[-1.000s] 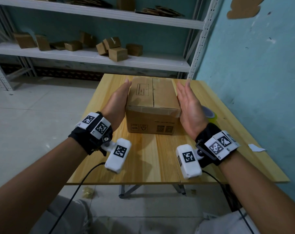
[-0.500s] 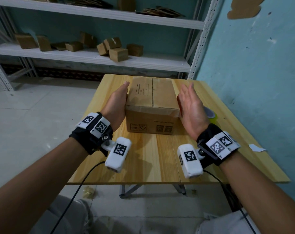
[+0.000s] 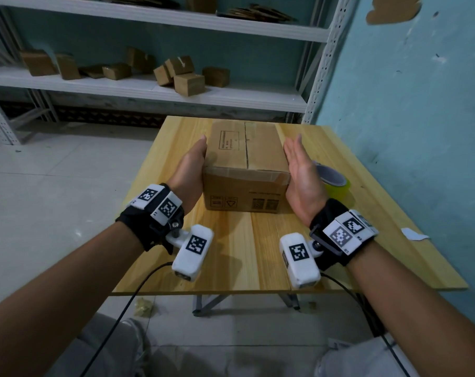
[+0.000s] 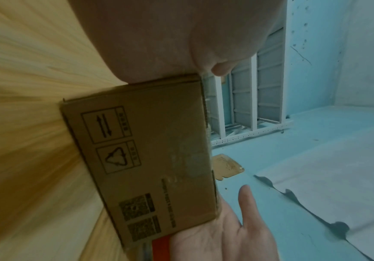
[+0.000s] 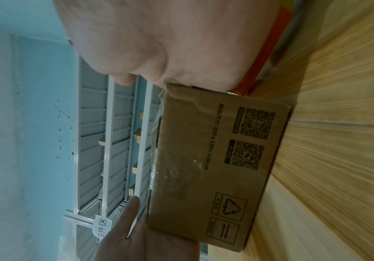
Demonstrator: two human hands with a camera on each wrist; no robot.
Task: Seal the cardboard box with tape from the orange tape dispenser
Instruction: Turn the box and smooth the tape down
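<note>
Cardboard box [image 3: 246,170] flanked by your flat, straight-fingered left hand [image 3: 190,172] and right hand [image 3: 303,175]: square it on the tabletop [image 3: 231,257], flaps flush, before taping.

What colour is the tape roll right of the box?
Yellow-green, with a grey top face: the tape roll on the table beside the right hand. Head view shows it best.
</note>
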